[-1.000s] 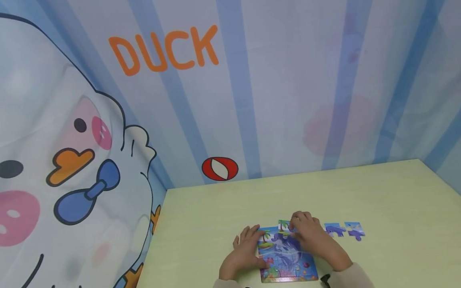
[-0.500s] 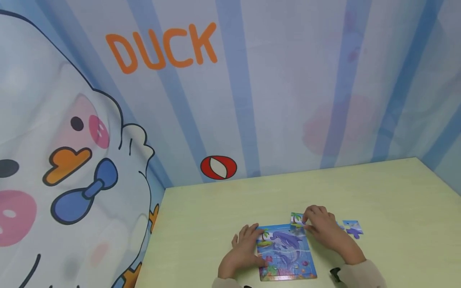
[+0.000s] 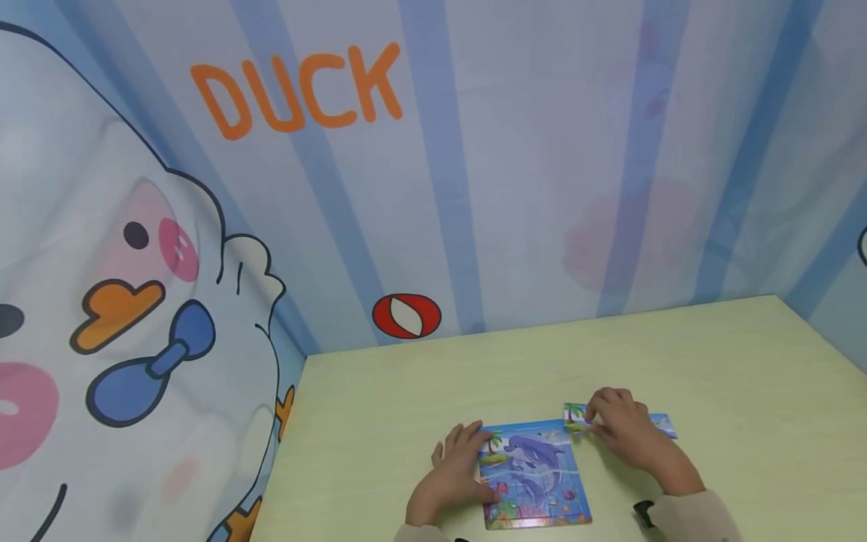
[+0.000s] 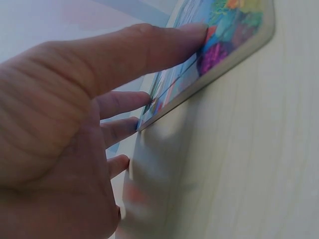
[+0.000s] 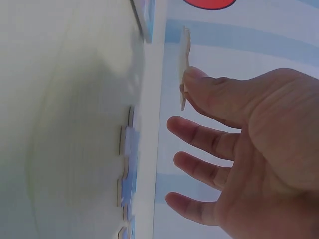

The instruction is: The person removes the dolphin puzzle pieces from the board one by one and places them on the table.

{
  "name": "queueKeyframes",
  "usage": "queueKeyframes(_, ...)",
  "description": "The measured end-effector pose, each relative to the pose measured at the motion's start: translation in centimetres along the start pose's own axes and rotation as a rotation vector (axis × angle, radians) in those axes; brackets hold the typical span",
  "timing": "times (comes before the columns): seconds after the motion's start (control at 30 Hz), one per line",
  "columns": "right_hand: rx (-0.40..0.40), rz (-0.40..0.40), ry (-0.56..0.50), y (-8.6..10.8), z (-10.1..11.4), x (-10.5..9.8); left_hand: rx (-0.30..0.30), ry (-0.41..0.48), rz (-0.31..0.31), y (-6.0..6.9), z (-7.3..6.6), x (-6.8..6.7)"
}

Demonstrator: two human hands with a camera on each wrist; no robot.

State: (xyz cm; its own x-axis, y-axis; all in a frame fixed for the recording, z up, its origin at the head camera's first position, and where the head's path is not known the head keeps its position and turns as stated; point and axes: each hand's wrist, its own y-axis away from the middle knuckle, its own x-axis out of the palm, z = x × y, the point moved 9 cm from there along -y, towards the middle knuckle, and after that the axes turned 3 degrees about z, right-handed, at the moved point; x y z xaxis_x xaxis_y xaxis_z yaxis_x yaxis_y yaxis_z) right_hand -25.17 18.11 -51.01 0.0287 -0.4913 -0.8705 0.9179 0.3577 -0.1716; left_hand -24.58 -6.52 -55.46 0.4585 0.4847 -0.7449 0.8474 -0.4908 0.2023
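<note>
A jigsaw puzzle point(image 3: 538, 474) with purple dolphins lies flat on the table. My left hand point(image 3: 452, 476) rests along its left side with the fingers spread and straight. In the left wrist view, the thumb point(image 4: 164, 49) lies over the puzzle's face and two fingertips touch its edge. My right hand point(image 3: 630, 435) pinches a puzzle piece point(image 3: 574, 415) with a palm tree on it, just off the puzzle's upper right corner. In the right wrist view this piece point(image 5: 184, 59) is raised on edge above the table, with the other fingers point(image 5: 199, 134) apart from it.
Loose puzzle pieces point(image 3: 665, 424) lie to the right, partly behind my right hand; the right wrist view shows the loose pieces point(image 5: 128, 164) on the table too. The pale yellow table point(image 3: 406, 391) ends at a printed cloth backdrop point(image 3: 528, 188) behind and at the left.
My right hand has carried the palm tree piece rightward, away from the puzzle's top edge and toward the loose pieces. My left hand has stayed at the puzzle's left side.
</note>
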Motion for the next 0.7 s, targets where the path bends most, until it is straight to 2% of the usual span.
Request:
queueKeyframes(0.3,-0.011,0.020,0.065,0.4,-0.7,0.4,-0.001,-0.007,0.002,-0.1,-0.1,0.0)
queueKeyframes(0.7,-0.006,0.036,0.063,0.6,-0.7,1.1,-0.015,-0.014,0.012,0.0,0.1,0.0)
